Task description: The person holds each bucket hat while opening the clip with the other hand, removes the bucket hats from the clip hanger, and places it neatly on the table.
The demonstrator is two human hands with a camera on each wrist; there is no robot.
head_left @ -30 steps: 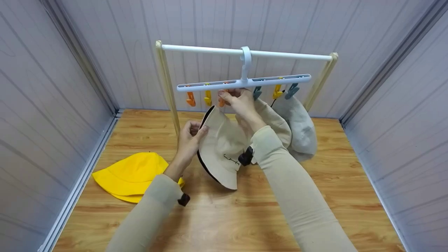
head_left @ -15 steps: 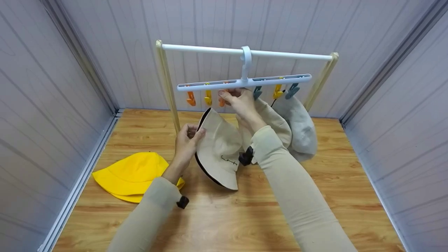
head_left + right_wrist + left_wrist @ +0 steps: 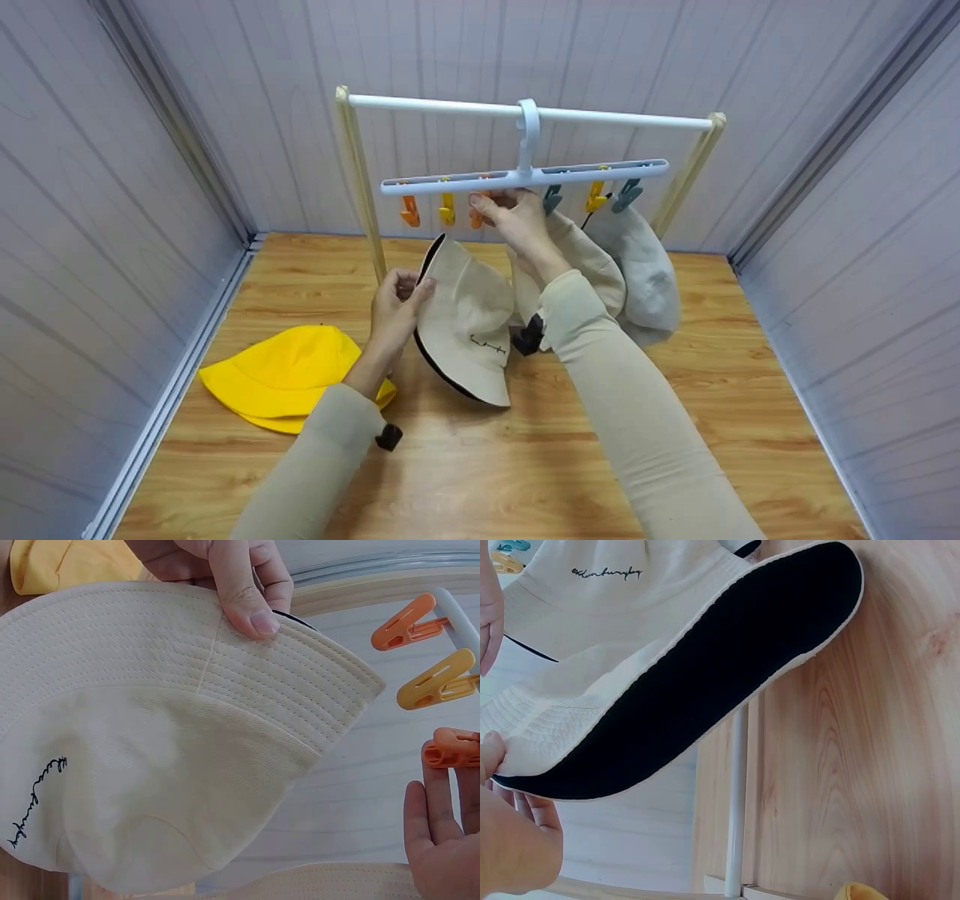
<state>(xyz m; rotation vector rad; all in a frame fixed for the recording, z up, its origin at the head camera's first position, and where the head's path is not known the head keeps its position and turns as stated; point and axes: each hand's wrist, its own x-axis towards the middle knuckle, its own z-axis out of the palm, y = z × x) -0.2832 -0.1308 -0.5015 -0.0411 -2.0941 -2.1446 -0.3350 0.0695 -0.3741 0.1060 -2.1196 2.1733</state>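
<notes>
Head view: white-railed wooden rack (image 3: 435, 106) bears a pale plastic hanger (image 3: 525, 177) by its hook, apparently leaving its underside reachable. Cream cloth bucket hat (image 3: 466, 307) held tilted below, apart from the hanger; left hand (image 3: 397, 309) pinches its brim, likely to keep it raised. Right hand (image 3: 523, 229) pinches an orange plastic clip (image 3: 453, 753), presumably to control it. Hat: black-lined, brim row-stitched, crown softly creased, small black cursive script (image 3: 607, 572).
</notes>
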